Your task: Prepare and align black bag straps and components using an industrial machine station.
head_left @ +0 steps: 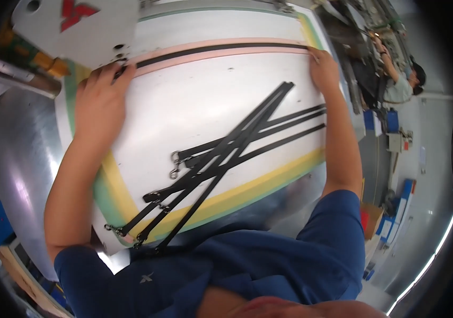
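Note:
A narrow black strap (210, 48) is stretched straight across the far part of a white board (157, 116), along a pink strip (184, 58). My left hand (100, 98) is closed over its left end, where a small dark metal fitting shows under the fingers. At the other end, my right hand (324, 71) pinches the strap by the pink strip's right end. Between my forearms lies a crossed pile of black straps (237, 142). Several have metal snap hooks (175, 164), and some ends hang toward my body over the near edge.
Yellow tape (226, 188) and green tape border the board. A light machine head (78, 32) with a red mark overhangs the far left corner, beside a metal cylinder (25, 77). Another person (401, 87) works at equipment on the far right. A cardboard box (372, 220) stands at right.

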The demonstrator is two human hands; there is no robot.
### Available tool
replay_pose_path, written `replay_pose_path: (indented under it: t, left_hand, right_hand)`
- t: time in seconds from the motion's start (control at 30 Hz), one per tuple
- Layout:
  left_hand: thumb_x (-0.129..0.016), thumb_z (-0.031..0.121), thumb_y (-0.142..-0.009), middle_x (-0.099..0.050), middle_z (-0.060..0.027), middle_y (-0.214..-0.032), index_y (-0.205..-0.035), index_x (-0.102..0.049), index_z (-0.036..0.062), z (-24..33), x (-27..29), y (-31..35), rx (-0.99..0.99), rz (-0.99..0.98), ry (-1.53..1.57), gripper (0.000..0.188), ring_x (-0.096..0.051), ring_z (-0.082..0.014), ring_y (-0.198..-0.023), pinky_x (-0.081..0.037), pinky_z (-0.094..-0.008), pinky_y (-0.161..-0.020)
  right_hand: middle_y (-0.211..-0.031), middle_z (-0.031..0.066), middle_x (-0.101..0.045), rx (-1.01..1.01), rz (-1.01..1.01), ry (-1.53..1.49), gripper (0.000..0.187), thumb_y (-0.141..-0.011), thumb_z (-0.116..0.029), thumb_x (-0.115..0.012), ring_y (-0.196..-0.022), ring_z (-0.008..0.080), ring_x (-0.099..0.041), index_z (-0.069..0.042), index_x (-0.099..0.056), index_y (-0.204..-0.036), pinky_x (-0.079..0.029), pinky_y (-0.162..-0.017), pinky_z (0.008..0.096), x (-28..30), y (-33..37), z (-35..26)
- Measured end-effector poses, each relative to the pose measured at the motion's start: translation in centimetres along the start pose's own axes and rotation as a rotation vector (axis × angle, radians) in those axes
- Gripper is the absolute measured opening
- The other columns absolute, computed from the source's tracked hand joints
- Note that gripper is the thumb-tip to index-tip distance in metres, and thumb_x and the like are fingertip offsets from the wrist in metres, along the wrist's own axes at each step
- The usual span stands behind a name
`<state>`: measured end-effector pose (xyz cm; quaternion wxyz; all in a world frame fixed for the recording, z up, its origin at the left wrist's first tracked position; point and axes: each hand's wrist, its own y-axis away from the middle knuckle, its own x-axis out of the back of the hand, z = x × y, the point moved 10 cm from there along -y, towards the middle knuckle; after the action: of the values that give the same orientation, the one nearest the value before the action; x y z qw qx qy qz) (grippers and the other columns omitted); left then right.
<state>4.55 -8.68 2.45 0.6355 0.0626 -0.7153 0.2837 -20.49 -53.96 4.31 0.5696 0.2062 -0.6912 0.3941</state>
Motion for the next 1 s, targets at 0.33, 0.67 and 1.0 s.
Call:
replay_pose_path:
  t: [0.33,0.67,1.0]
  left_hand:
    - [-0.057,0.000,-0.091,-0.065,-0.0149,-0.135,-0.141,-0.068,0.0167,-0.3,0.1,-0.3,0.084,0.067,0.164,0.053,-0.059,-0.0379,-0.127,-0.045,-0.0508,-0.109]
    - [-0.065,0.005,-0.088,-0.072,-0.0095,-0.123,-0.124,-0.073,0.0052,1.3,3.0,0.7,-0.039,0.201,0.126,0.037,-0.065,-0.0293,-0.119,-0.047,-0.0476,-0.104]
    - [-0.077,0.025,-0.085,-0.072,-0.0106,-0.122,-0.122,-0.073,0.0064,1.5,4.1,0.8,0.015,0.192,0.117,0.042,-0.067,-0.0316,-0.110,-0.049,-0.0458,-0.095]
  right_hand:
    - [-0.123,0.0229,-0.071,-0.027,-0.176,0.088,0.032,-0.103,-0.023,-0.058,-0.113,0.0444,-0.068,-0.008,-0.074,-0.126,-0.053,-0.099,0.0517,0.9,-2.1,-0.4]
    - [-0.121,0.0163,-0.072,0.533,-0.305,-0.313,0.030,-0.097,-0.020,-0.067,-0.107,0.0409,-0.069,-0.003,-0.076,-0.120,-0.055,-0.096,0.0471,1.4,4.8,-32.6]
    - [-0.110,0.0108,-0.066,0.582,-0.190,-0.367,0.027,-0.089,-0.014,-0.073,-0.096,0.0330,-0.072,-0.003,-0.072,-0.113,-0.060,-0.083,0.0444,0.1,6.0,-35.9]
